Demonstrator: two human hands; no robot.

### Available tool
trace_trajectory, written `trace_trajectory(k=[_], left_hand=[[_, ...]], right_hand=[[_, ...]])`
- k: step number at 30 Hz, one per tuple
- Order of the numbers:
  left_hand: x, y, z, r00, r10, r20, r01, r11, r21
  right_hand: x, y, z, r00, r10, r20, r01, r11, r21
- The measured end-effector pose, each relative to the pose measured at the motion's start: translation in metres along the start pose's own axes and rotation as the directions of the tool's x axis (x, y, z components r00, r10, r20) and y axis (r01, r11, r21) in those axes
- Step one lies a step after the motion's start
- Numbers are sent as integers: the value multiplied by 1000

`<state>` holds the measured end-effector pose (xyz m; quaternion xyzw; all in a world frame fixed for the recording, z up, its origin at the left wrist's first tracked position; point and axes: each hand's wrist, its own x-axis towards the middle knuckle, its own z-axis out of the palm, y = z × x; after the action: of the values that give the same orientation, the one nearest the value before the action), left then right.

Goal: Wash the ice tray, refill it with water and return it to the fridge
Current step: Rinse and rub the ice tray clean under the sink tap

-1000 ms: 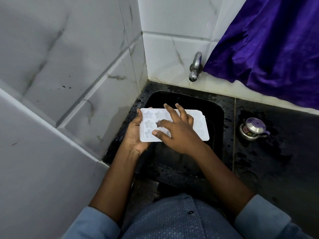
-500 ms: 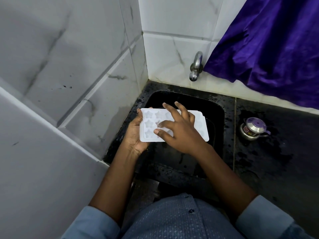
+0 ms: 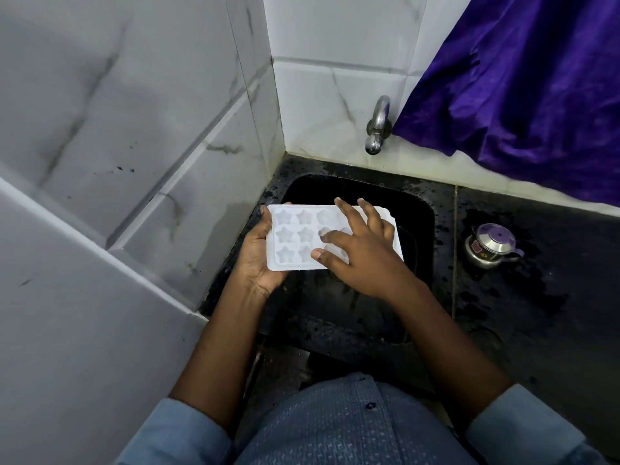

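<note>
Head view. We hold the ice tray (image 3: 292, 236) roughly level over the sink (image 3: 421, 209), towards its left side. Our left hand (image 3: 258, 260) grips the tray's left short edge, with the palm cupped beneath. Our right hand (image 3: 362, 253) lies on top with its fingers spread and its fingertips pressing into the star-shaped cavities.

We judge the tray light, thin-walled and somewhat flexible, and likely slippery when wet. Take hold at the flat rim of the short ends, not at the cavities.

The tiled wall (image 3: 167, 162) stands close on the left. The tap (image 3: 377, 129) projects above the back rim. A small steel pot (image 3: 491, 245) stands on the tabletop (image 3: 536, 313), well apart from the tray. Open room lies over the basin's right half.
</note>
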<state>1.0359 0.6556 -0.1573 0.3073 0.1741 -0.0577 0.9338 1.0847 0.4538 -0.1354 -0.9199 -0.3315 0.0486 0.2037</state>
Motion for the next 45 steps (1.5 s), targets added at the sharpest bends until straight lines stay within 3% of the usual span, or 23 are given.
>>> trace_trajectory(k=[8, 13, 18, 23, 27, 32, 37, 43, 45], left_hand=[[-3, 3, 2, 1000, -11, 16, 12, 999, -37], [-7, 1, 7, 1000, -17, 1, 17, 1000, -11], [-9, 2, 13, 999, 16, -30, -15, 999, 33], [-9, 2, 12, 999, 27, -40, -25, 998, 60], [-5, 0, 7, 999, 26, -26, -24, 998, 53], [-5, 3, 5, 999, 29, 16, -29, 999, 21], [-6, 3, 11, 999, 36, 18, -36, 999, -10], [-11, 5, 17, 999, 25, 41, -25, 1000, -15], [-11, 4, 18, 999, 28, 22, -27, 999, -24]], right_hand=[[0, 0, -2, 1000, -3, 23, 3, 1000, -21], [0, 0, 0, 998, -38, -43, 39, 999, 20], [2, 0, -5, 999, -30, 12, 30, 999, -20], [-1, 2, -7, 998, -29, -58, 33, 998, 58], [2, 0, -5, 999, -13, 33, 12, 1000, 25], [3, 6, -6, 994, -56, -99, 65, 993, 95], [5, 1, -10, 999, -47, 17, 47, 999, 28], [4, 5, -10, 984, -108, -144, 121, 989, 87], [6, 3, -10, 985, -112, -128, 122, 990, 68]])
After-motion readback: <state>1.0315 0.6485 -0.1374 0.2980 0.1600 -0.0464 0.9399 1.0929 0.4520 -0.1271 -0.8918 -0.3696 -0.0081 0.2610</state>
